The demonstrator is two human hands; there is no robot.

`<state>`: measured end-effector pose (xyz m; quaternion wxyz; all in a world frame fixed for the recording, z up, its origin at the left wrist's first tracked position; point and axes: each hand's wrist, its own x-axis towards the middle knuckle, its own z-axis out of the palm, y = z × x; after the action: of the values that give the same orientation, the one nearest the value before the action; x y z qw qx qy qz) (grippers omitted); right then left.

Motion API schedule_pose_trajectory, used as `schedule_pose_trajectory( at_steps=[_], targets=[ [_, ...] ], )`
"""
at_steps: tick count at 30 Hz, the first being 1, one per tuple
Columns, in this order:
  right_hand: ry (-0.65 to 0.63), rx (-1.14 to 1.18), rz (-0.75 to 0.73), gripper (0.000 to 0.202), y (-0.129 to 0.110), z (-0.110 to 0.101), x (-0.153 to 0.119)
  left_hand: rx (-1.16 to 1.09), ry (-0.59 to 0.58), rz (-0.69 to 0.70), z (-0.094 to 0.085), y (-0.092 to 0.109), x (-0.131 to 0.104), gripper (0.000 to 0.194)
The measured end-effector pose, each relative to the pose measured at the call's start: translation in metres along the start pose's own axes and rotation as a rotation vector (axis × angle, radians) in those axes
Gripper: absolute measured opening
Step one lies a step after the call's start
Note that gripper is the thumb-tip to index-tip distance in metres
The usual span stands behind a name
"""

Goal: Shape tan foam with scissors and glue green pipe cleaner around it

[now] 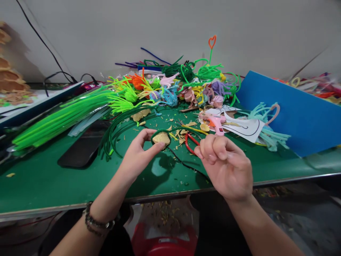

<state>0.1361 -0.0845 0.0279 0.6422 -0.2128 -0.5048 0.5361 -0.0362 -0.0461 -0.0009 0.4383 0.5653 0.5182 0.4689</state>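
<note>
My left hand (140, 151) pinches a small tan disc (160, 138) between thumb and fingers, above the green tabletop. A dark green pipe cleaner (183, 129) runs around the disc's edge and arcs across to my right hand (226, 163). The right fingers are curled closed at its far end, and the tip is hidden in them. Just behind that hand lie a red-handled tool (187, 145), its working end hidden, and a pink glue gun (218, 123). More dark green pipe cleaners (113, 129) lie left of the disc.
Bright green pipe cleaners (64, 115) in clear plastic and a black phone (80, 151) lie at left. Colourful pipe-cleaner pieces (170, 90) are heaped along the wall. A blue board (287, 113) leans at right, by white paper (249, 129). Tan scraps litter the table (39, 190).
</note>
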Motion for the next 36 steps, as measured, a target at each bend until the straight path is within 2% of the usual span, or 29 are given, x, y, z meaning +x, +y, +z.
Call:
schedule_pose_trajectory(
  at_steps=[5,11,16,19,22,25,27,30,32,34,36],
  targets=[
    [0.015,0.086,0.034,0.022,0.002,0.002,0.0,-0.012,-0.002,0.004,-0.001,-0.001,0.001,0.033],
    [-0.04,0.059,-0.011,0.036,0.006,0.003,0.0,-0.03,0.004,0.002,0.0,-0.001,0.001,0.032],
    [-0.089,0.056,-0.003,0.034,0.008,0.003,0.0,-0.02,0.016,-0.004,-0.004,0.002,0.001,0.033],
    [-0.159,0.08,0.017,0.032,0.01,0.001,-0.003,-0.03,0.08,0.02,-0.013,0.007,0.003,0.031],
    [-0.243,0.099,0.087,0.026,0.016,-0.001,-0.006,-0.169,0.148,0.037,-0.026,0.015,0.007,0.024],
    [-0.249,0.094,0.137,0.018,0.021,-0.001,-0.009,-0.466,0.26,-0.03,-0.043,0.023,0.013,0.007],
    [-0.275,0.087,0.18,0.017,0.022,0.0,-0.011,-0.611,0.312,-0.054,-0.055,0.026,0.016,0.009],
    [-0.472,-0.016,0.354,0.019,0.021,0.001,-0.013,-0.655,0.374,-0.056,-0.068,0.025,0.02,0.012],
    [-0.653,-0.169,0.474,0.02,0.019,0.003,-0.014,-0.568,0.426,-0.033,-0.071,0.022,0.021,0.006],
    [-0.854,-0.304,0.53,0.019,0.018,0.005,-0.013,-0.458,0.389,0.014,-0.07,0.018,0.022,0.008],
    [-1.051,-0.361,0.51,0.022,0.017,0.008,-0.01,-0.41,0.356,0.027,-0.068,0.013,0.022,0.013]
  ],
)
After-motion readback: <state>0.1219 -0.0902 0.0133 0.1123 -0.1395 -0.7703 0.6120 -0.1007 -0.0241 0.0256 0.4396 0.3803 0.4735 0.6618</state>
